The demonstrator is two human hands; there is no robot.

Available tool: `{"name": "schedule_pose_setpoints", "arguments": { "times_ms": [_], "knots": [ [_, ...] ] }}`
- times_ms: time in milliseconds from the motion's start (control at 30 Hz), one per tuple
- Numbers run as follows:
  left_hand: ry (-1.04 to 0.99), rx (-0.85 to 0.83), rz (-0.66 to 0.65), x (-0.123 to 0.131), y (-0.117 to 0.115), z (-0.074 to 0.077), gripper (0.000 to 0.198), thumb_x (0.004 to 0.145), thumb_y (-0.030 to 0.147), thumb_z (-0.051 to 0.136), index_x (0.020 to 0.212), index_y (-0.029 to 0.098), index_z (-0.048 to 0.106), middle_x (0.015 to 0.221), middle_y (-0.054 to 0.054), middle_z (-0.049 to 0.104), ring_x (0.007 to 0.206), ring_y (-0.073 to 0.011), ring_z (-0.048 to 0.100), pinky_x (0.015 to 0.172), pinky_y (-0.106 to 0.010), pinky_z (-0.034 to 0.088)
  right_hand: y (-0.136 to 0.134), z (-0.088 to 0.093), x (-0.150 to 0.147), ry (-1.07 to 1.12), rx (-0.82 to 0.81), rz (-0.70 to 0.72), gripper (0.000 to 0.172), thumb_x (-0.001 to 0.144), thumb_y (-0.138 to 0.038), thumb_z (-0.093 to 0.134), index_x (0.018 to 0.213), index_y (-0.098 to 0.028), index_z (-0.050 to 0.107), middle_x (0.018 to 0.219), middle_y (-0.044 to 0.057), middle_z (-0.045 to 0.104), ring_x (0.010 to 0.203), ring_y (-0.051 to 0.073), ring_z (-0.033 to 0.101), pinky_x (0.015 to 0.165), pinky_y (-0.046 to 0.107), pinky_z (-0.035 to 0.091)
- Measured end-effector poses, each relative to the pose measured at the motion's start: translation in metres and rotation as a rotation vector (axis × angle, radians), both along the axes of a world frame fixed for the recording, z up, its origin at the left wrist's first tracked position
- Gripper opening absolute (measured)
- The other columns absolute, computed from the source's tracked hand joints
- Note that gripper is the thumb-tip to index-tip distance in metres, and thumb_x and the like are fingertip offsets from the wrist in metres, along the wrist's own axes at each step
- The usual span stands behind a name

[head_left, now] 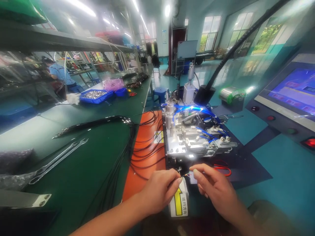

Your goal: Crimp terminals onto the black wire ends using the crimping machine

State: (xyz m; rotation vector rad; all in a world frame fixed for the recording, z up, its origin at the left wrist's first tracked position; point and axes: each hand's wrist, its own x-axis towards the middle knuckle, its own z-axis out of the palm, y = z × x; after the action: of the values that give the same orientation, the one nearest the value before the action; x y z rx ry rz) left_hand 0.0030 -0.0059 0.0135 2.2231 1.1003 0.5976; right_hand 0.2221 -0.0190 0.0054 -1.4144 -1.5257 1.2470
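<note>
My left hand (162, 185) pinches a thin black cable near its end. Short coloured wires (187, 175) fan out of that end, past the thumb and forefinger. Facing them is my right hand (214, 183), its thumb and forefinger drawn together close to the wire tips. Whether those fingers grip a wire is too small to tell. Both hands are just in front of a metal machine (194, 141) with silver cylinders and blue air hoses. Below the left fingertips is a white label (179, 205) with a yellow arrow. Black cables (131, 131) run across an orange board (141, 157) to the left.
Two wrenches (59, 160) lie on the green bench (98, 164). A blue tray (95, 96) of small parts stands farther back. Red-handled scissors or pliers (223, 168) lie beyond my right hand. A control screen (292, 88) stands right; a black lamp (205, 93) overhangs the machine. A co-worker (60, 73) sits far left.
</note>
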Motion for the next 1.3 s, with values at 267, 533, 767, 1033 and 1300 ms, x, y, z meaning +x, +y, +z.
{"name": "schedule_pose_setpoints", "arguments": {
  "times_ms": [267, 533, 767, 1033, 1300],
  "knots": [
    [-0.002, -0.018, -0.001, -0.001, 0.0, 0.0, 0.022, 0.101, 0.028, 0.04, 0.091, 0.02, 0.057, 0.074, 0.0, 0.058, 0.064, -0.0123, 0.051, 0.061, -0.022, 0.036, 0.005, -0.003, -0.006, 0.138, -0.087, 0.112, 0.036, 0.096, -0.053, 0.05, 0.092, -0.02, 0.063, 0.064, -0.004, 0.052, 0.057, 0.011, 0.048, 0.052, 0.023, 0.036],
    [-0.041, -0.062, -0.007, -0.003, 0.002, -0.003, 0.026, 0.103, 0.03, 0.035, 0.096, 0.019, 0.057, 0.075, -0.001, 0.059, 0.063, -0.0123, 0.052, 0.058, -0.021, 0.038, 0.007, -0.006, -0.014, 0.297, -0.117, 0.115, 0.034, 0.093, -0.05, 0.057, 0.089, -0.017, 0.064, 0.059, -0.006, 0.049, 0.053, 0.01, 0.043, 0.051, 0.022, 0.034],
    [-0.048, -0.077, -0.027, -0.004, 0.004, 0.001, 0.026, 0.102, 0.03, 0.034, 0.095, 0.019, 0.056, 0.069, 0.0, 0.059, 0.059, -0.0124, 0.054, 0.054, -0.021, 0.037, 0.008, -0.008, -0.017, 0.253, -0.023, 0.132, 0.029, 0.094, -0.044, 0.058, 0.083, -0.018, 0.064, 0.061, -0.005, 0.05, 0.057, 0.011, 0.044, 0.055, 0.024, 0.034],
    [0.046, 0.005, -0.052, -0.004, 0.004, 0.0, 0.023, 0.101, 0.026, 0.034, 0.092, 0.019, 0.053, 0.069, 0.0, 0.057, 0.058, -0.0124, 0.049, 0.057, -0.023, 0.035, 0.009, -0.005, -0.008, 0.183, -0.001, 0.222, 0.026, 0.095, -0.043, 0.056, 0.087, -0.019, 0.061, 0.069, -0.003, 0.054, 0.065, 0.013, 0.05, 0.062, 0.025, 0.04],
    [0.076, 0.058, -0.067, -0.002, 0.004, 0.0, 0.022, 0.101, 0.025, 0.034, 0.089, 0.02, 0.052, 0.069, 0.0, 0.056, 0.057, -0.0128, 0.048, 0.057, -0.023, 0.035, 0.01, 0.008, 0.002, 0.175, -0.049, 0.219, 0.035, 0.099, -0.05, 0.044, 0.092, -0.02, 0.058, 0.071, -0.002, 0.054, 0.066, 0.013, 0.05, 0.062, 0.026, 0.042]
  ]
}}
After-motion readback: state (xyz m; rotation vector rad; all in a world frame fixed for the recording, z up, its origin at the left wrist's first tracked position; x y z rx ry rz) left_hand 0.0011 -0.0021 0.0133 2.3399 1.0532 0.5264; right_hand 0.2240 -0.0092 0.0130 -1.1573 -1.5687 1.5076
